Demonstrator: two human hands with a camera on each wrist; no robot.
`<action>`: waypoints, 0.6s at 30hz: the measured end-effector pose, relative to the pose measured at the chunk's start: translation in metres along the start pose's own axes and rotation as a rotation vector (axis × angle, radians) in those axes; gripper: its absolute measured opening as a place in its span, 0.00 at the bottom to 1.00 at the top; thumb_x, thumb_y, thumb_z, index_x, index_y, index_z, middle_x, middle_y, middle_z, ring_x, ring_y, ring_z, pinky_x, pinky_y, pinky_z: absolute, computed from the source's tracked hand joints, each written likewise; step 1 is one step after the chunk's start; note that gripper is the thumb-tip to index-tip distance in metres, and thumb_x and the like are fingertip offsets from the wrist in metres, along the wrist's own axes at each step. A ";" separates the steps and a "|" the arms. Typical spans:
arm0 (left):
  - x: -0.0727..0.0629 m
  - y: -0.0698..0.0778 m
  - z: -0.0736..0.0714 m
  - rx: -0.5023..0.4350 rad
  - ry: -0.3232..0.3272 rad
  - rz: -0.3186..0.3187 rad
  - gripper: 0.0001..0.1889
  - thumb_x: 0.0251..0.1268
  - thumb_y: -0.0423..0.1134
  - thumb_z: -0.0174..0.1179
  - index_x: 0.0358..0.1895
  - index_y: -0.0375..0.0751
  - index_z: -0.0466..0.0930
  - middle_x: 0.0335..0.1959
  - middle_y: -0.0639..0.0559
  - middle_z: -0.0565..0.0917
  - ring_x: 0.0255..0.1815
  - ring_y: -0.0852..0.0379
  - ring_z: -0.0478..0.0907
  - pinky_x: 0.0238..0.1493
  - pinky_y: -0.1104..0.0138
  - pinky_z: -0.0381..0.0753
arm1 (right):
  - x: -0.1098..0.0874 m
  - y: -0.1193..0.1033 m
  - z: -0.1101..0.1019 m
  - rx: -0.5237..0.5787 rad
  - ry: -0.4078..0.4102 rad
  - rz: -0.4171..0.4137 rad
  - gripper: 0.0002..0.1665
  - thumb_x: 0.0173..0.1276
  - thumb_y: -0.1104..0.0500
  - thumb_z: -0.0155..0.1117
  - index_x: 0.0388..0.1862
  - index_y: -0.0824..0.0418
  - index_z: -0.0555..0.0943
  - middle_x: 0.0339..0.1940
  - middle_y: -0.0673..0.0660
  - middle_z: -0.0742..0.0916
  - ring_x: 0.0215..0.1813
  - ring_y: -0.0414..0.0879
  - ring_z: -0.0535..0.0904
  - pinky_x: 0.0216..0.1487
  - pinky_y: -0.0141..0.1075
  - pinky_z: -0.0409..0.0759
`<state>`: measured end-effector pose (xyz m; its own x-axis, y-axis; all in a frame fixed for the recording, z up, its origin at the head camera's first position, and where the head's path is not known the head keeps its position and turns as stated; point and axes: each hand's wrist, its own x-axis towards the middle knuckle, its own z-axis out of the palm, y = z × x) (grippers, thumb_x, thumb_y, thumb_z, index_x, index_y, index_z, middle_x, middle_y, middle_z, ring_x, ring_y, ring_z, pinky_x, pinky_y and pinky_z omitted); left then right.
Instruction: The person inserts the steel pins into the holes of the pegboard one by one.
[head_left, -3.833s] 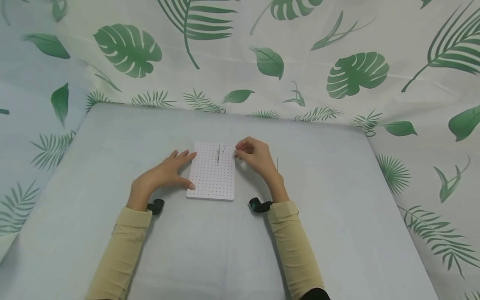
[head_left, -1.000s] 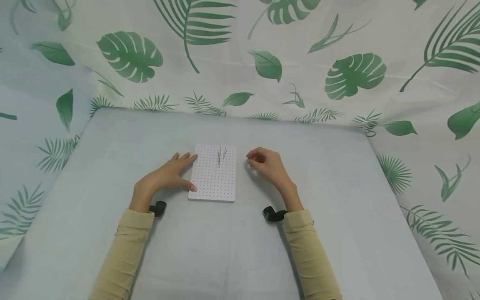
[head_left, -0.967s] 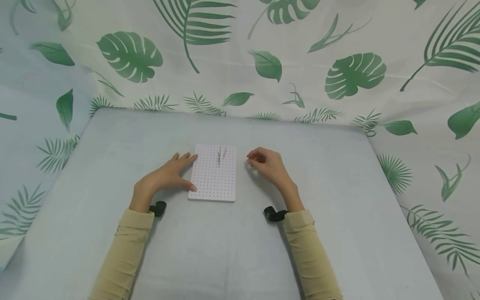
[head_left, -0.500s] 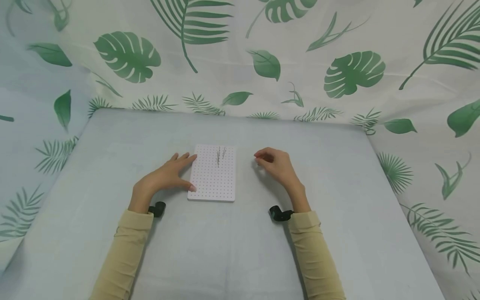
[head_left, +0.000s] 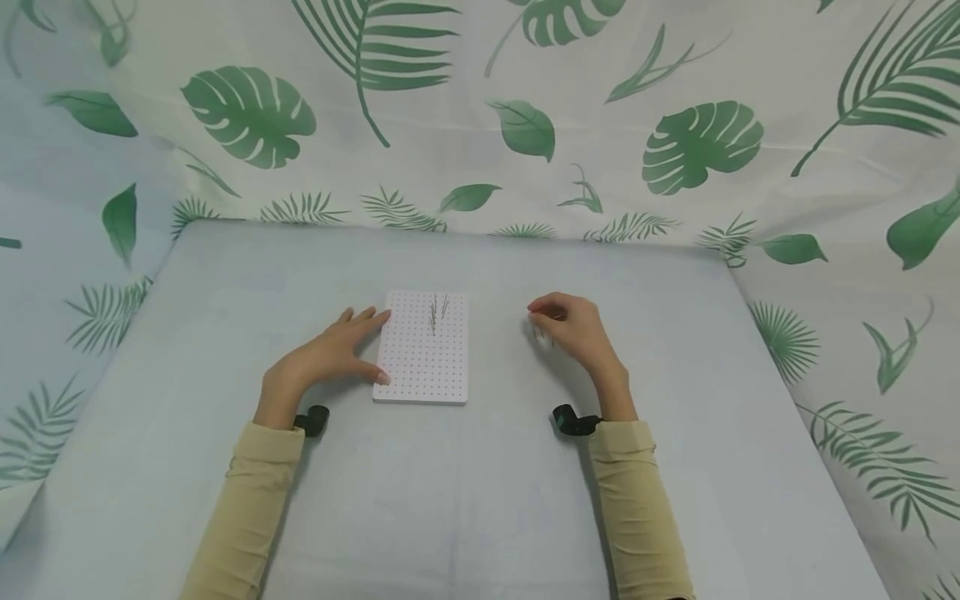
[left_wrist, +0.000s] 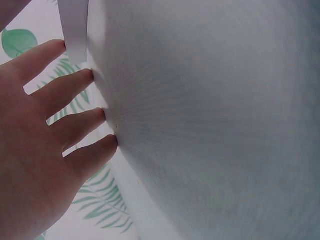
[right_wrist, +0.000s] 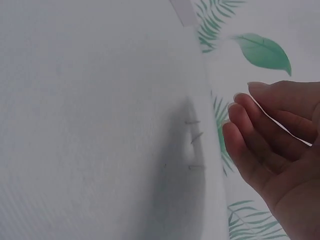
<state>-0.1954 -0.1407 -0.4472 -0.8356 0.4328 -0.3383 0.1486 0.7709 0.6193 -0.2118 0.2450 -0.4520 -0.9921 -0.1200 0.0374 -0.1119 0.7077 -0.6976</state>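
A white pegboard with a grid of small holes lies on the table. Several thin metal pins stand in its upper part. My left hand rests along the board's left side, fingers spread, an index fingertip at the edge and the thumb on the near corner. In the left wrist view its fingertips reach down by the board's edge. To the right of the board, my right hand hovers with bent fingers, thumb near the index finger and nothing visible between them. Three small pins show on the table past its fingertips.
The table has a pale cloth cover. Behind it hangs a white curtain with green leaf prints. Each wrist wears a small black camera, such as the right wrist camera.
My right hand has moved away from the board's right edge, further to the right, over the pins on the table. The left hand and the board keep their places.
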 end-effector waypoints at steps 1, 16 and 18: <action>0.000 0.000 0.000 -0.002 0.000 0.001 0.56 0.56 0.50 0.76 0.84 0.43 0.51 0.85 0.36 0.45 0.84 0.29 0.32 0.79 0.31 0.40 | 0.000 0.001 -0.001 -0.001 0.000 0.001 0.11 0.73 0.58 0.67 0.50 0.60 0.88 0.50 0.60 0.90 0.51 0.56 0.87 0.52 0.49 0.84; -0.002 0.000 -0.001 -0.007 -0.002 0.010 0.56 0.56 0.51 0.76 0.84 0.44 0.50 0.85 0.36 0.45 0.84 0.29 0.32 0.78 0.30 0.41 | -0.002 0.020 -0.016 -0.026 -0.039 0.090 0.15 0.74 0.56 0.66 0.54 0.62 0.86 0.54 0.62 0.89 0.57 0.59 0.84 0.56 0.52 0.82; -0.001 -0.001 0.000 -0.007 -0.003 0.006 0.56 0.57 0.50 0.76 0.84 0.44 0.50 0.85 0.36 0.45 0.85 0.30 0.31 0.79 0.31 0.40 | -0.002 0.022 -0.018 -0.021 -0.038 0.098 0.16 0.74 0.56 0.66 0.54 0.63 0.86 0.54 0.63 0.89 0.56 0.58 0.84 0.53 0.50 0.82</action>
<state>-0.1949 -0.1417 -0.4470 -0.8330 0.4391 -0.3365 0.1501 0.7649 0.6265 -0.2130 0.2735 -0.4542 -0.9955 -0.0753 -0.0574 -0.0161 0.7316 -0.6815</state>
